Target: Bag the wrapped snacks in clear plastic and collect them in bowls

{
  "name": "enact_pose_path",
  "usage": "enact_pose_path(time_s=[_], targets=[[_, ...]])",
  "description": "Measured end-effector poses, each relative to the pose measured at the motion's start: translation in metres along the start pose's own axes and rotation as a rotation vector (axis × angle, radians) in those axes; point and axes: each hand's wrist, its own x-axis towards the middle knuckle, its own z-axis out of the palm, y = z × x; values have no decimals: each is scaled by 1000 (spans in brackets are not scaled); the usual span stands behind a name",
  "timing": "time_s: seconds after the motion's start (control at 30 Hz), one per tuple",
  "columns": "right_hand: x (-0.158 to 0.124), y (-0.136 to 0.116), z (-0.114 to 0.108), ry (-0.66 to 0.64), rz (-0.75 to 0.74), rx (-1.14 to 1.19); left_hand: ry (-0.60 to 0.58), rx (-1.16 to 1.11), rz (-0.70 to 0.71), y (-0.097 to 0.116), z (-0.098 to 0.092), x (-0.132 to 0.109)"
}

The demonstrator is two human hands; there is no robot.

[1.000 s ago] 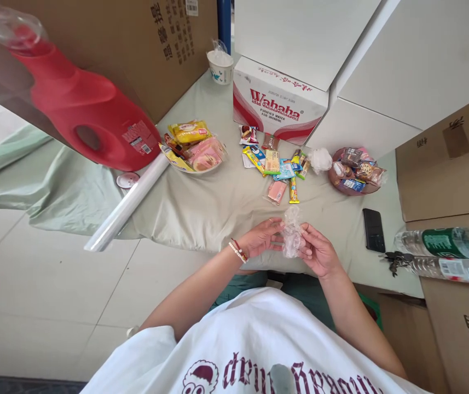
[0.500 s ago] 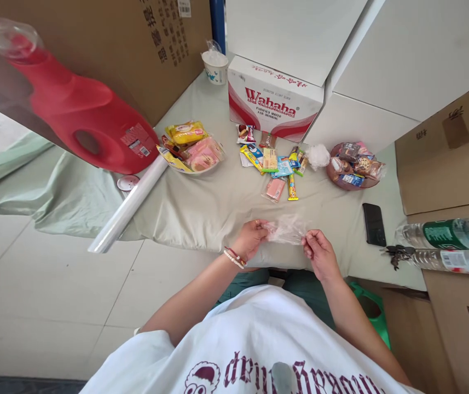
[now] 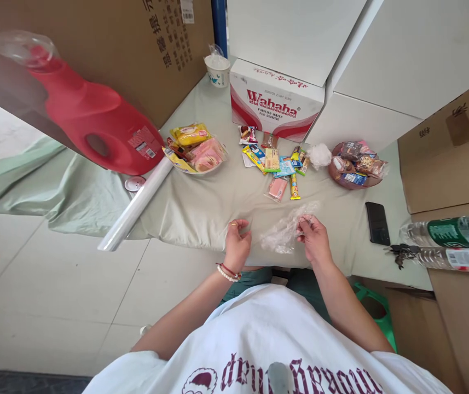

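A crumpled clear plastic bag (image 3: 280, 232) hangs from my right hand (image 3: 313, 236), whose thumb and fingers pinch its right side. Left of the bag, my left hand (image 3: 237, 241) is apart from it, with the fingers curved, a gap before the thumb, and nothing held. Beyond the hands lies a loose group of small wrapped snacks, among them a pink packet (image 3: 277, 189), a yellow tube-shaped packet (image 3: 295, 187) and a light blue packet (image 3: 284, 166). A balled-up piece of clear plastic (image 3: 320, 156) sits at the right of the group.
A plate (image 3: 201, 172) of snacks, a roll of clear film (image 3: 135, 205) and a large red bottle (image 3: 103, 126) are at left. To the right are a snack bowl (image 3: 335, 178), a phone (image 3: 377, 223) and water bottles (image 3: 451, 232). A Wahaba carton (image 3: 275, 104) stands behind.
My left hand has let go of the plastic bag and moved left. The bag now dangles from my right hand alone, more bunched and spread downward to the left.
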Motion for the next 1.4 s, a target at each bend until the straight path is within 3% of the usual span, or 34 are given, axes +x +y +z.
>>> enact_pose_path(time_s=[0.07,0.13,0.2,0.27,0.33,0.43,0.53,0.63,0.8,0.87,0.93,0.97,1.03,1.1,1.17,1.27,1.3,1.33,1.4], targets=[[-3,0,9,-77,-44,-67,-70,-3,68,9,-3,-6],[-9,0,17,-175,-67,-114,-286,-48,70,20,5,-11],[-13,0,23,-289,-72,-155,-497,-122,-15,27,18,-12],[-13,0,24,-348,-56,-178,-567,-213,-121,27,27,-9],[-10,-2,17,-322,-13,-160,-548,-287,-228,22,28,0],[3,-4,-7,-232,84,-94,-428,-212,-293,11,11,21],[18,1,-34,-195,213,-67,-279,-37,-249,8,-15,44],[31,10,-52,-200,310,-75,-231,95,-201,11,-40,66],[43,17,-60,-256,368,-119,-235,346,-157,22,-80,86],[47,17,-58,-292,350,-139,-122,478,-59,28,-88,86],[53,17,-54,-328,301,-166,22,684,215,34,-88,81],[56,16,-52,-348,265,-188,37,798,403,36,-84,78],[64,14,-49,-403,183,-263,-139,984,769,37,-72,73],[71,8,-48,-427,84,-446,-454,1081,940,32,-57,71],[73,-1,-48,-312,-91,-795,-630,1154,923,22,-44,72],[60,-12,-43,1,-388,-1218,-624,1211,794,3,-32,69],[51,-12,-39,18,-490,-1265,-610,1208,778,-2,-30,67],[42,-10,-34,-48,-591,-1274,-603,1201,777,-5,-29,64],[21,0,-24,-361,-782,-1259,-593,1185,794,-9,-30,58]])
